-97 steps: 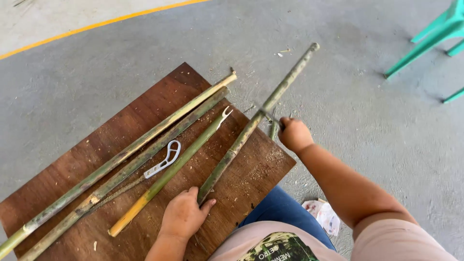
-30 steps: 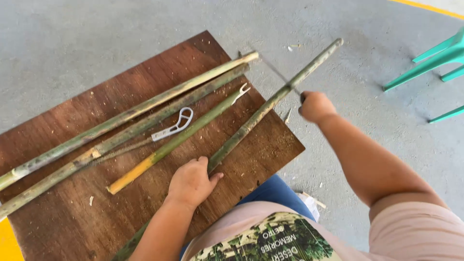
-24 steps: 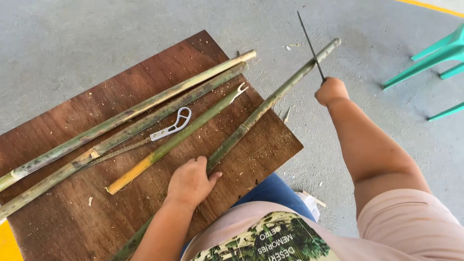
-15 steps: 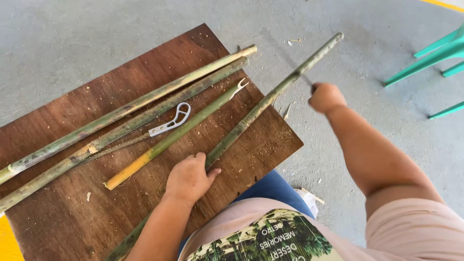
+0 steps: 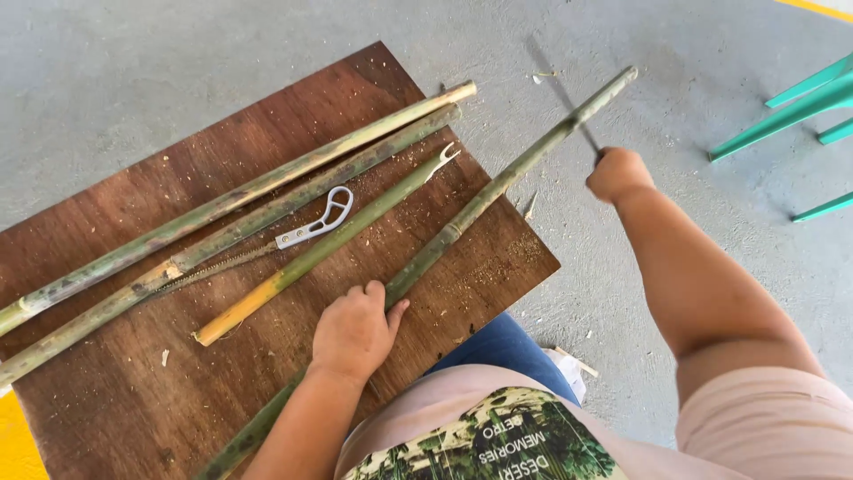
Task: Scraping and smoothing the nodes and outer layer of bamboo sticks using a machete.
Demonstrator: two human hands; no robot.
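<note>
My left hand presses a long green bamboo pole down against a brown wooden board. The pole runs diagonally from the board's near edge out over the concrete floor at the upper right. My right hand is closed around the handle of a thin dark blade, which is blurred and crosses the pole near its far end. Three more bamboo poles lie side by side on the board to the left, the nearest one yellowish with a split tip.
A small hand saw with a white handle lies between the bamboo poles on the board. Sawdust and chips are scattered over the board. Green chair legs stand at the upper right on the grey concrete floor.
My right hand raised the blade upright beside the pole and then brought it down onto the pole's far part. My left hand stayed pressed on the pole.
</note>
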